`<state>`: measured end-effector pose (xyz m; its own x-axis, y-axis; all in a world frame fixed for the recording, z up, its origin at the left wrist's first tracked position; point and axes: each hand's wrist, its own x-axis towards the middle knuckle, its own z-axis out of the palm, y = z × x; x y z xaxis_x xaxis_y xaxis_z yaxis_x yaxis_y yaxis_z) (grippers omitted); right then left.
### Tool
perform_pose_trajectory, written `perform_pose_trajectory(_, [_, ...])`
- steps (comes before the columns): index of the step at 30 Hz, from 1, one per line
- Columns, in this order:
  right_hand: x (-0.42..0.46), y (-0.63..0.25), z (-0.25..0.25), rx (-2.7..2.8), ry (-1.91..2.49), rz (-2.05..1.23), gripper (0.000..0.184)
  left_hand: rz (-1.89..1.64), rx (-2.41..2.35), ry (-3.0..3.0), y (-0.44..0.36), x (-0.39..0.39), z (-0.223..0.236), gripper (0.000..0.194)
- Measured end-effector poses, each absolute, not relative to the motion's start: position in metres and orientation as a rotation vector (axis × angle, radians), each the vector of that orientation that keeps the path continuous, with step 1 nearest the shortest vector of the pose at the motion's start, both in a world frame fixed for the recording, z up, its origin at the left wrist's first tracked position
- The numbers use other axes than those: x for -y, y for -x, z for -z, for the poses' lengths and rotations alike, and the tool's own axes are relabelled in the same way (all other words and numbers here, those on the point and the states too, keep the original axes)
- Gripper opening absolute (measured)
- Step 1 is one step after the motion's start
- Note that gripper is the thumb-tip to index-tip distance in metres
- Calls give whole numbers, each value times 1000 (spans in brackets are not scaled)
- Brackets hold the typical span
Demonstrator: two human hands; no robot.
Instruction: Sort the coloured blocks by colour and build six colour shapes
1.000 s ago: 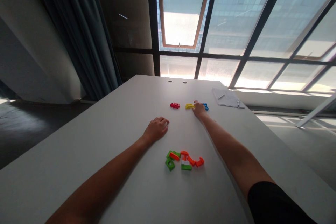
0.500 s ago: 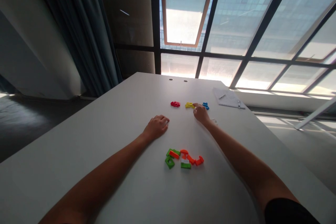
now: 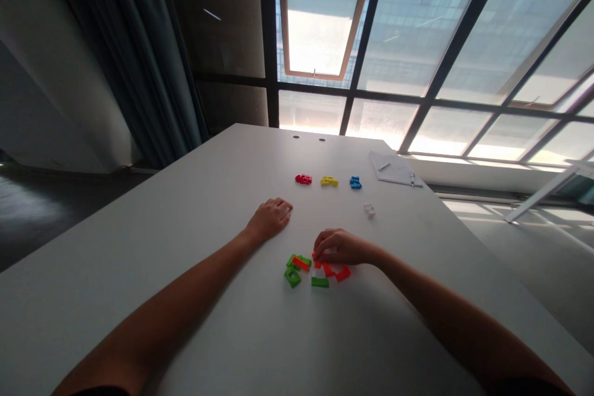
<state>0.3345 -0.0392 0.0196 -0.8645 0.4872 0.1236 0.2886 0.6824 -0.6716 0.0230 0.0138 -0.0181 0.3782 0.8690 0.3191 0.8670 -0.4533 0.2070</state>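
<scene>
My right hand (image 3: 341,247) is at the near pile, its fingers bent and closed on an orange block (image 3: 317,264), which they partly cover. Around it lie more orange blocks (image 3: 343,274), green blocks (image 3: 292,277) and a green-and-white piece (image 3: 320,282). My left hand (image 3: 270,218) rests on the table left of the pile, fingers loosely stretched, with no object visible in it. Farther back a red block piece (image 3: 303,179), a yellow one (image 3: 329,181) and a blue one (image 3: 355,182) stand in a row. Right of my left hand is a white piece (image 3: 369,210).
The white table (image 3: 223,334) stretches toward the windows. Papers (image 3: 394,168) with pens lie at its far right edge. Two round holes are set in the far end. A dark curtain (image 3: 125,55) hangs at the left.
My right hand has left the yellow and blue pieces and come back toward me to the orange and green pile. The white piece is now uncovered. My left hand stays resting.
</scene>
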Motion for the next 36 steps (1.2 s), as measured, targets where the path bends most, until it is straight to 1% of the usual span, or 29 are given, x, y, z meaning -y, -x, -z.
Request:
perform_pose_trajectory(3, [22, -343, -10, 2520, 850, -830, 22, -621, -1630, -2613, -22, -14, 18, 30])
perform_pose_trajectory(6, [6, -354, 1, 2379, 1068, -519, 33, -629, -1631, -2618, -22, -16, 19, 30])
perform_pose_trajectory(9, [-4, -364, 11, 2229, 1191, -253, 41, -628, -1633, -2617, -21, -17, 20, 30])
perform_pose_trajectory(13, [-5, -369, 19, 2170, 1253, -65, 41, -613, -1641, -2612, -22, -17, 20, 30])
perform_pose_trajectory(17, [3, -365, 21, 2319, 1254, 4, 33, -622, -1638, -2617, -22, -17, 20, 31])
perform_pose_trajectory(20, [8, -360, 19, 2401, 1332, -4, 33, -625, -1630, -2623, -21, -17, 20, 31])
perform_pose_trajectory(22, [9, -357, 18, 2420, 1391, -1, 40, -626, -1631, -2623, -21, -17, 20, 31])
perform_pose_trajectory(25, [8, -355, 18, 2423, 1464, -5, 54, -624, -1629, -2620, -21, -18, 20, 32])
perform_pose_trajectory(28, [7, -355, 21, 2375, 1460, -13, 65, -618, -1628, -2616, -22, -18, 21, 31])
perform_pose_trajectory(30, [7, -356, 21, 2339, 1353, -37, 58, -613, -1634, -2615, -22, -19, 21, 31])
perform_pose_trajectory(32, [9, -357, 19, 2340, 1192, -133, 40, -610, -1635, -2615, -22, -19, 21, 32])
perform_pose_trajectory(34, [14, -357, 13, 2412, 1033, -371, 24, -615, -1629, -2621, -22, -19, 21, 32])
perform_pose_trajectory(36, [19, -356, 4, 2530, 886, -672, 16, -625, -1626, -2628, -21, -20, 22, 31])
